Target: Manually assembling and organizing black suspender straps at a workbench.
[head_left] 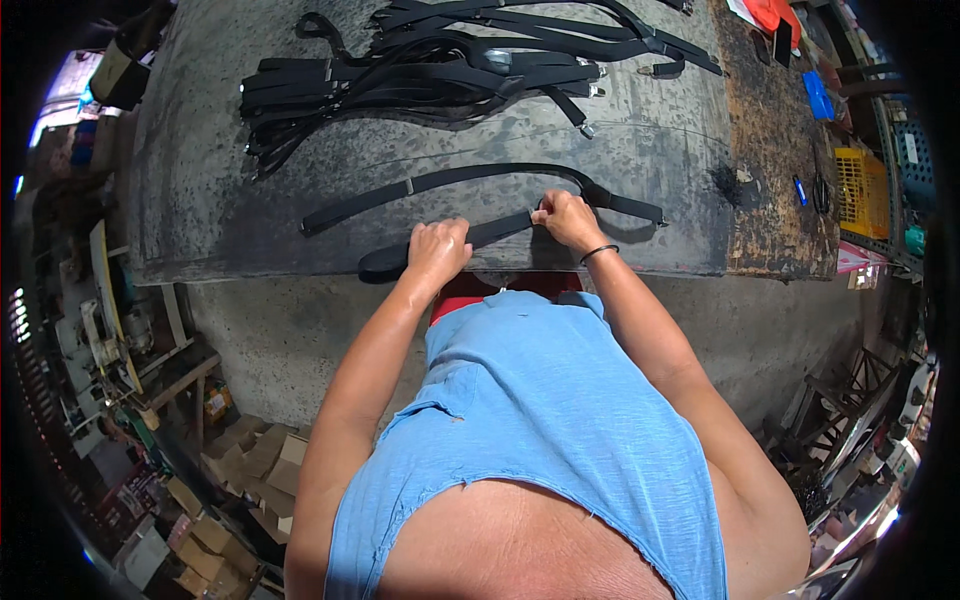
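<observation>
A pair of black suspenders (480, 173) lies by the table's near edge, one strap curved across behind my hands. Its other strap (500, 230) runs between my hands, with a loop bending back beyond my left hand. My left hand (438, 250) is closed over this strap near the loop. My right hand (568, 220) pinches it farther right, where a small metal piece shows at the fingertips. A dark joining patch (597, 195) sits just behind my right hand, and a short end (640, 210) with a metal clip points right. My fingers partly hide the strap.
Several more black suspenders with metal clips (400, 85) lie heaped at the back of the worn grey table (200, 190). On the right are a blue object (817, 96), a blue pen (800, 190) and a yellow basket (862, 190). Cardboard boxes (255, 465) lie at lower left.
</observation>
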The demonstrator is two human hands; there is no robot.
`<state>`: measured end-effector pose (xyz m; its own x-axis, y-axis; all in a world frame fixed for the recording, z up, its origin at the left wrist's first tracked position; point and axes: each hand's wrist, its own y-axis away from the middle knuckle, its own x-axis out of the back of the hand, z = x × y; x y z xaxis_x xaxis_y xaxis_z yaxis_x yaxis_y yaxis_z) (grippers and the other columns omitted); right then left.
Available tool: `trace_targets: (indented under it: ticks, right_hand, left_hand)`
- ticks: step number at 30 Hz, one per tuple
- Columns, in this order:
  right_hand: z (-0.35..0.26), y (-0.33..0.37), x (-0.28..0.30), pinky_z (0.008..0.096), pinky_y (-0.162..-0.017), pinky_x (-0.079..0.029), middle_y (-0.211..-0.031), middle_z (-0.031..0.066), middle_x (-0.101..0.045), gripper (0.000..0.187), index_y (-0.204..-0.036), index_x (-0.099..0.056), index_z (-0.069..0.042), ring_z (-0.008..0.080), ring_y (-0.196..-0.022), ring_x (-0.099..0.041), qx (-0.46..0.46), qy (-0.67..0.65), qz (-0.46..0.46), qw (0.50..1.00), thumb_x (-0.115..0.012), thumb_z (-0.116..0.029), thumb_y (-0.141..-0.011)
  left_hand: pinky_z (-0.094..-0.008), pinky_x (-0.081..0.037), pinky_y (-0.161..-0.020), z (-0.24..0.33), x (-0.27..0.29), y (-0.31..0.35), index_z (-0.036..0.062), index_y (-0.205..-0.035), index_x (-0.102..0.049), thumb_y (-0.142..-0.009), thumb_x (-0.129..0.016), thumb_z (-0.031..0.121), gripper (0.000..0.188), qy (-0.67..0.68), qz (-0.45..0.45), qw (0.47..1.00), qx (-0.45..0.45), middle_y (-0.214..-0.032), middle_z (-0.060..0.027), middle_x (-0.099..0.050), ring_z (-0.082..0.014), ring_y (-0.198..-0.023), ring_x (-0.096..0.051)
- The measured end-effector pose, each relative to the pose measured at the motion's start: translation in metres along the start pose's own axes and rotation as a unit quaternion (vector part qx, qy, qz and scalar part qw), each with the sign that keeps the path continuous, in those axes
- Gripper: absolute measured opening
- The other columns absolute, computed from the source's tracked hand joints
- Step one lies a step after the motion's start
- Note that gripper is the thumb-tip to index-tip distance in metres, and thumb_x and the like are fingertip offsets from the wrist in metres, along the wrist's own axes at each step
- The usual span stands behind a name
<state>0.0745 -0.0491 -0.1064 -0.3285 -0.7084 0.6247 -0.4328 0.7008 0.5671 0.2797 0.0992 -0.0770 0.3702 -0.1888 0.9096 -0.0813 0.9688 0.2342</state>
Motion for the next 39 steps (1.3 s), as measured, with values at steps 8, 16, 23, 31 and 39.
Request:
trace_targets:
  ticks: [8,16,23,31,39]
  right_hand:
    - [-0.024,0.000,-0.015,0.0502,-0.082,-0.052,-0.098,0.0191,-0.071,0.022,-0.098,-0.065,-0.007,0.0397,-0.097,-0.068,-0.013,0.129,0.067,0.989,-0.069,-0.023,-0.083]
    - [-0.001,0.014,-0.024,0.0540,-0.074,-0.049,-0.092,0.0181,-0.071,0.023,-0.093,-0.063,-0.006,0.0397,-0.091,-0.068,0.037,0.059,0.126,0.990,-0.069,-0.027,-0.086]
    - [0.003,0.008,-0.020,0.0498,-0.076,-0.051,-0.092,0.0218,-0.070,0.026,-0.093,-0.065,-0.006,0.0427,-0.092,-0.066,0.016,0.045,0.125,0.991,-0.067,-0.031,-0.088]
    - [-0.042,-0.002,-0.026,0.0468,-0.096,-0.042,-0.122,0.0155,-0.059,0.031,-0.112,-0.064,-0.011,0.0372,-0.118,-0.053,0.027,-0.031,0.376,0.926,-0.061,-0.035,-0.092]
    - [-0.048,-0.037,-0.058,0.0570,-0.110,-0.025,-0.141,0.0110,-0.047,0.053,-0.135,-0.053,-0.014,0.0367,-0.135,-0.037,0.067,0.225,0.439,0.867,-0.061,-0.044,-0.092]
  left_hand:
    - [-0.0488,-0.045,-0.083,0.010,-0.003,0.007,0.0065,-0.099,-0.051,-0.074,-0.066,0.003,0.030,0.025,-0.009,1.000,0.005,-0.098,-0.0139,-0.060,-0.0383,-0.090,-0.062]
    - [-0.0481,-0.045,-0.084,-0.015,0.055,0.026,0.0052,-0.109,-0.055,-0.077,-0.067,0.018,0.037,0.089,-0.129,0.986,-0.050,-0.102,-0.0177,-0.064,-0.0399,-0.098,-0.061]
    - [-0.0384,-0.046,-0.070,-0.036,0.084,0.035,-0.0008,-0.093,-0.063,-0.081,-0.073,0.031,0.036,0.264,-0.249,0.931,-0.041,-0.084,-0.0131,-0.063,-0.0237,-0.079,-0.059]
    - [-0.0336,-0.047,-0.072,-0.047,0.073,0.019,0.0002,-0.100,-0.069,-0.086,-0.072,0.036,0.038,0.331,-0.280,0.900,-0.053,-0.086,-0.0098,-0.066,-0.0153,-0.080,-0.058]
    - [-0.0314,-0.045,-0.072,-0.064,0.086,0.018,-0.0017,-0.086,-0.067,-0.101,-0.052,0.045,0.051,0.445,-0.402,0.800,-0.026,-0.078,0.0021,-0.058,-0.0076,-0.078,-0.049]
